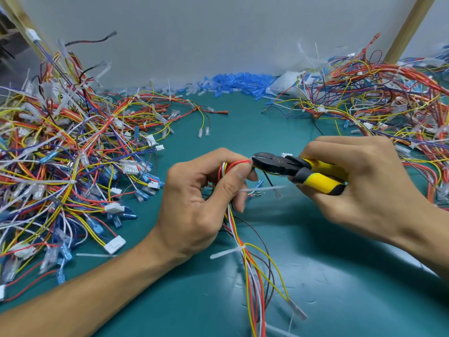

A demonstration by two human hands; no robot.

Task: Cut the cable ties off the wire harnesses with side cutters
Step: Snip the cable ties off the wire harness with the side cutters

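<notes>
Above the teal counter, the left hand holds a wire harness of red, yellow, white and brown leads. Its grip is curled round the bundle, with the thumb pressing a loop of red wire against the forefinger. The harness trails down toward the near edge, bound below the hand by a white cable tie whose tail sticks out to the left. The right hand holds the side cutters, its grip wrapped round the yellow and black handles. The dark nose meets the red loop at the left thumb tip; whether the jaws are biting on a tie there cannot be made out. A second white tie strip lies between the two hands, just under the cutters. A tangled heap of harnesses covers the counter on the left, and another heap spreads on the right. A drift of blue sleeves lies along the grey back wall.
</notes>
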